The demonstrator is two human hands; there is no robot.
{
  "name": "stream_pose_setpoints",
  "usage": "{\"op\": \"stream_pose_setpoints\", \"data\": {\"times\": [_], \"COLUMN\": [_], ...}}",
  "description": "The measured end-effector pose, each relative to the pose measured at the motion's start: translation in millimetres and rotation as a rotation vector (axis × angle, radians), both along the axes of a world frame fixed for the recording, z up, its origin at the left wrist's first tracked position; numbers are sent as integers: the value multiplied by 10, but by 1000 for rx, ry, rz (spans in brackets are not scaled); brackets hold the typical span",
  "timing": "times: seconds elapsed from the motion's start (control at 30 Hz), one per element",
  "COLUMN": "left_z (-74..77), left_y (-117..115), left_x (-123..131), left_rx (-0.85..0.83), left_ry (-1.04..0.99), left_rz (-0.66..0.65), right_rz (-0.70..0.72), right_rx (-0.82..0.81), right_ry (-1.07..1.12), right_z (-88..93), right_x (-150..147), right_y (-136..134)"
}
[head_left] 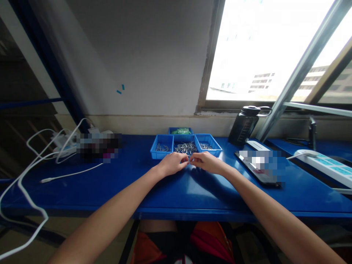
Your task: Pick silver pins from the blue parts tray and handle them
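Note:
My left hand (172,164) and my right hand (206,161) meet fingertip to fingertip on the blue table (115,187), just in front of the middle blue tray (186,148). Both hands are closed in a pinch around something small between them that I cannot make out. The middle tray holds several small metal pins. A left blue tray (162,147) and a right blue tray (208,143) also hold metal pieces. A fourth blue tray (180,130) behind them holds green parts.
A dark water bottle (244,125) stands at the back right by the window. A phone (257,168) lies right of my hands, a white power strip (327,165) further right. White cables (57,146) and a charger lie at the left. The table's front edge is near me.

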State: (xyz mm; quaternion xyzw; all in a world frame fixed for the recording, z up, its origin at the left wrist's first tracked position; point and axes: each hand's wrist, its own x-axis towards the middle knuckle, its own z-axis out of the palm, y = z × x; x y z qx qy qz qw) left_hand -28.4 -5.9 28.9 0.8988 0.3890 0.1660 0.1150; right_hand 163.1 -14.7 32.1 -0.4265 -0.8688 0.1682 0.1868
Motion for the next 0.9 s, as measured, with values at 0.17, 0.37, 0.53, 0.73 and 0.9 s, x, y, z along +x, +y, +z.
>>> {"op": "stream_pose_setpoints", "data": {"times": [0.17, 0.37, 0.53, 0.73, 0.9], "left_z": [7, 32, 40, 50, 64], "left_y": [0, -24, -28, -45, -64], "left_x": [-1, 3, -7, -1, 8], "left_rx": [5, 10, 22, 14, 7], "left_ry": [25, 67, 90, 112, 112], "left_rz": [33, 102, 109, 131, 144], "right_rz": [-26, -91, -81, -55, -44], "right_rx": [19, 99, 106, 79, 56], "right_ry": [-9, -54, -30, -23, -15], "right_z": [-1, -18, -13, -23, -22], "right_x": [20, 69, 71, 76, 71], "right_y": [20, 61, 56, 67, 63]}}
